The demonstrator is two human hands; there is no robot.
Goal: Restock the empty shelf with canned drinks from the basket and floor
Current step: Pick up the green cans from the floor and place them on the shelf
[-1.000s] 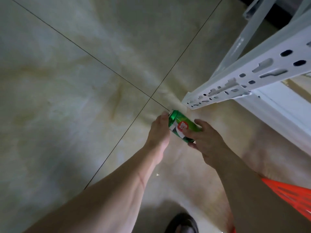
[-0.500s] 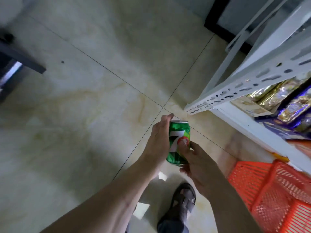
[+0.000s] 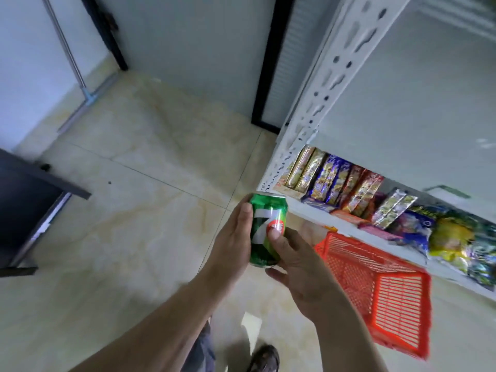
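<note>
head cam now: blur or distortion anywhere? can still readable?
Head view: green can sharp, its logo legible between left hand and right hand; snack packets and red basket smear toward the right edge; white shelf upright slants from wide-angle distortion; lighting dim, even.

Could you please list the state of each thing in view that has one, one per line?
green can: upright, off the floor, held between both hands.
left hand: closed on the can's left side.
right hand: closed on the can's front and bottom.
orange basket: on the floor, looks empty.
upper shelf: bare.
lower shelf: filled with snack packets.
</note>
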